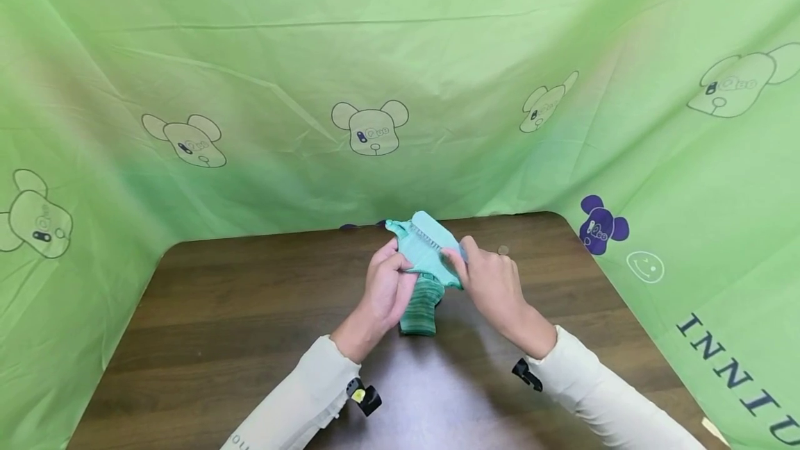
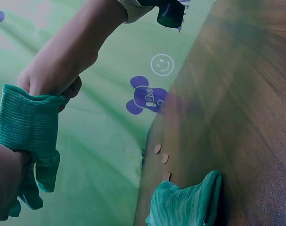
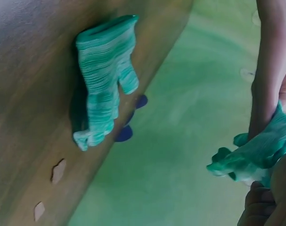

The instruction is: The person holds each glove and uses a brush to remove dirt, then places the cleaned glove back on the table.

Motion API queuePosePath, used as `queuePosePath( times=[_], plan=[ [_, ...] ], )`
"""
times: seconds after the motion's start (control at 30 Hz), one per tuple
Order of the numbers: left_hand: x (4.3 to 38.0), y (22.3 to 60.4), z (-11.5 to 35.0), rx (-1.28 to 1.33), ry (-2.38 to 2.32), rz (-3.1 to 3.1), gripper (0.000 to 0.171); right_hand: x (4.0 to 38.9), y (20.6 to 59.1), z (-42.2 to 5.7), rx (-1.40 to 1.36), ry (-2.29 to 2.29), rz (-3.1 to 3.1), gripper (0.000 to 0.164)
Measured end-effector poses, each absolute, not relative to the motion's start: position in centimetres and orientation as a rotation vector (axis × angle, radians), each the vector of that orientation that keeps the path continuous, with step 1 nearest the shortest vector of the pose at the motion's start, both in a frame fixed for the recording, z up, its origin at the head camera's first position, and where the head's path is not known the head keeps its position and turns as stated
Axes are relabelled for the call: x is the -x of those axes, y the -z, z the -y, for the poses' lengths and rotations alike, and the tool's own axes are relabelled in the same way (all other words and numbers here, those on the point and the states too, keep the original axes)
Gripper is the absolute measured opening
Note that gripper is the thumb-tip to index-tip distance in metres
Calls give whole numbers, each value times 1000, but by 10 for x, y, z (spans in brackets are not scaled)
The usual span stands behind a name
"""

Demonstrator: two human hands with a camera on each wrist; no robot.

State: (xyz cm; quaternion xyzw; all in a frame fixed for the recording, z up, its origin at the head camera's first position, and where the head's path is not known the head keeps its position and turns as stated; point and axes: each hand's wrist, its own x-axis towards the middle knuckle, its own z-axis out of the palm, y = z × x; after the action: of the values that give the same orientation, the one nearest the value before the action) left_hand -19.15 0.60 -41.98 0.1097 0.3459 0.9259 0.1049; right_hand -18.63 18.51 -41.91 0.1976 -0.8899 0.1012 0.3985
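My left hand (image 1: 386, 283) grips a teal knitted glove (image 2: 29, 117), thumb on top of it, and holds it up over the table. My right hand (image 1: 496, 283) holds a light-blue brush (image 1: 439, 231) against the glove's pale face, its row of short bristles lying along the fabric. From the left wrist view, the raised glove's fingers hang down and the brush is hidden. A second glove (image 3: 102, 80), striped in green, lies on the table below the hands, its cuff toward the person.
The dark wooden table (image 1: 250, 311) is enclosed by green cloth (image 1: 281, 89) printed with bear heads at the back and sides. Several small pale flakes (image 3: 58, 170) lie near the table's far edge. Black wrist straps (image 1: 528, 373) sit at both sleeves.
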Motion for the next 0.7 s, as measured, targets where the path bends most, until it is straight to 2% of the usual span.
queuePosePath(
  times=[0.3,0.53,0.7],
  plan=[
    [191,421,-4,-299,-2743,-1012,83,190,416,-190,-403,-331,2280,66],
    [192,420,-3,-317,-2765,-1039,81,172,417,-170,-637,-262,2233,57],
    [192,421,-2,-334,-2740,-1048,80,179,420,-172,-559,-247,2202,56]
  ],
)
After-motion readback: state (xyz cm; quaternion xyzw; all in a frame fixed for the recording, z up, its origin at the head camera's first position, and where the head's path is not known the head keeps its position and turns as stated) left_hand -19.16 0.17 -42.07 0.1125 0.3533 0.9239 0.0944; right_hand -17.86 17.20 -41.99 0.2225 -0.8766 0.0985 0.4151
